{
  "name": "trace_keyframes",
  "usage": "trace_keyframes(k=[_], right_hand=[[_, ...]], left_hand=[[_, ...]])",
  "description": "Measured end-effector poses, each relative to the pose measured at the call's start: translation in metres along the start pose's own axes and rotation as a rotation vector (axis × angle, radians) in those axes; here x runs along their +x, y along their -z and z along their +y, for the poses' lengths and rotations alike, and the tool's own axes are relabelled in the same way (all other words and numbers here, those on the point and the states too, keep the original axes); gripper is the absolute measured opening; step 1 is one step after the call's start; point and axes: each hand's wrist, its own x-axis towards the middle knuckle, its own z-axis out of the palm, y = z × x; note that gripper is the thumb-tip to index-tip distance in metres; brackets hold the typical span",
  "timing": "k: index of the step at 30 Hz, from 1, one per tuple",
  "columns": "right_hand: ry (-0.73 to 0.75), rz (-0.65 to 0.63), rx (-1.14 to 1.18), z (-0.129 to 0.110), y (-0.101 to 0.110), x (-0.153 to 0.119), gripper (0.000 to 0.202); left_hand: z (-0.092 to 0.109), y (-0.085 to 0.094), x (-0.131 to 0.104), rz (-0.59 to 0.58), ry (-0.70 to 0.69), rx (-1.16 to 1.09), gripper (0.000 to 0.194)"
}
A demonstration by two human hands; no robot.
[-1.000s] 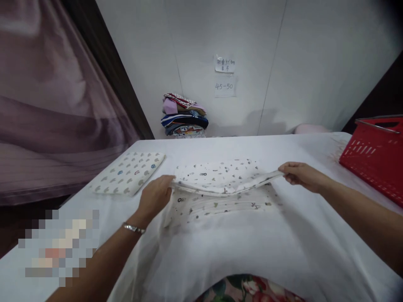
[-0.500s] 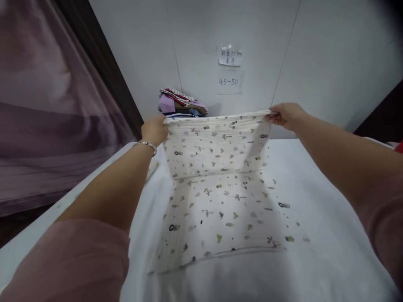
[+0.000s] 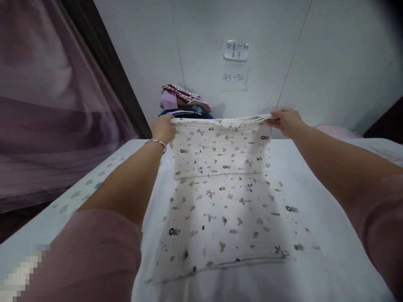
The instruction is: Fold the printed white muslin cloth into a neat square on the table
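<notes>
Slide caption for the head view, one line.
Left hand and right hand hold up the far end of a printed cloth, its near part spread on a white table.

Along the table's [image 3: 330,268] left edge, a second printed cloth [image 3: 86,188] is largely covered by the left arm [image 3: 122,184], and near that edge's close end a patch [image 3: 19,272] is pixelated past recognition, cut by the frame. The left hand [image 3: 163,128] conceals its own fingertips. Beyond the far edge, the raised patterned cloth [image 3: 220,201] blocks the lower part of a clothes pile [image 3: 185,102]; toward the far right corner, a pink thing [image 3: 338,131] is too covered to identify. Both sleeves run out of frame.
</notes>
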Motion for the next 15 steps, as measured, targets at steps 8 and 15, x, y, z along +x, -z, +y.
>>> trace_keyframes(k=[8, 15], right_hand=[[-0.007, -0.075, 0.037, -0.013, 0.034, -0.051, 0.017], [-0.123, -0.165, 0.008, -0.011, 0.084, -0.158, 0.012]], left_hand=[[-0.011, 0.042, -0.047, 0.027, -0.183, 0.046, 0.04], [-0.029, 0.076, -0.158, -0.047, -0.313, 0.009, 0.038]])
